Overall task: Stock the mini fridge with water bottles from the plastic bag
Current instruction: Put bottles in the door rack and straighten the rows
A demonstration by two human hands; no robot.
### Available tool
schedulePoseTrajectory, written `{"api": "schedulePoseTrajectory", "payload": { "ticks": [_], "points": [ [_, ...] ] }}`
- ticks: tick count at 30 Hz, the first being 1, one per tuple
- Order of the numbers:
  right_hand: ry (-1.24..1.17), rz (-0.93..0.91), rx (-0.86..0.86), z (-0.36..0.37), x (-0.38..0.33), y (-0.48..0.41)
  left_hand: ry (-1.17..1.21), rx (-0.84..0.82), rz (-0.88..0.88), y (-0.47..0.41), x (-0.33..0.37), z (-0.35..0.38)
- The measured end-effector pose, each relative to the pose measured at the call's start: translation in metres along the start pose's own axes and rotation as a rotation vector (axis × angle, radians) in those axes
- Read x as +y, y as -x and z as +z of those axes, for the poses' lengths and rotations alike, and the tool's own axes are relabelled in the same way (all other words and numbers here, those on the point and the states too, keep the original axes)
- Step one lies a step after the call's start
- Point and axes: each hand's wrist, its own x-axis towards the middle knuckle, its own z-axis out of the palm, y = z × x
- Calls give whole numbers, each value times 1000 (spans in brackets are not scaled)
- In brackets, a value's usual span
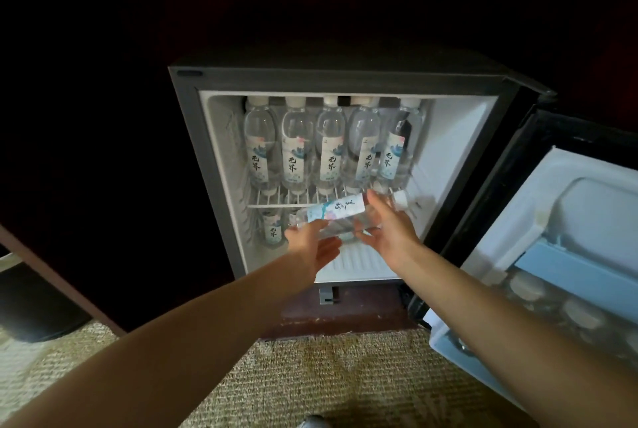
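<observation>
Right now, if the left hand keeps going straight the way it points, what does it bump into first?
The sideways water bottle: the left hand already holds its base end. Past that, the way looks free into the fridge's lower compartment, below the wire shelf, though depth is unclear.
</observation>
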Motion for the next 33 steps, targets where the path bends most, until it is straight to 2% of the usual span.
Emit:
{"api": "schedulePoseTrajectory", "payload": {
  "ticks": [5, 9, 12, 14, 17, 19, 22, 26, 33],
  "points": [
    [-89, 160, 50, -1, 35, 3, -111, 53, -101, -5, -11, -15],
    [-184, 271, 92, 2, 59, 1, -152, 98, -83, -16, -11, -27],
    [-201, 287, 157, 1, 67, -7, -143, 69, -92, -24, -17, -37],
    [-125, 229, 184, 3, 68, -14, -91, 40, -124, -29, -27, -42],
    [199, 4, 186, 5, 76, -25, 36, -12, -194, -37, -42, -40],
    [404, -187, 130, 5, 80, -29, 100, -77, -208, -44, -50, -33],
    [546, -314, 32, 7, 79, -42, 200, -150, -210, -56, -57, -28],
    [692, -361, -90, 14, 73, -61, 260, -179, -197, -68, -55, -28],
    [701, -297, -72, 29, 68, -72, 323, -183, -192, -78, -44, -28]
  ]
}}
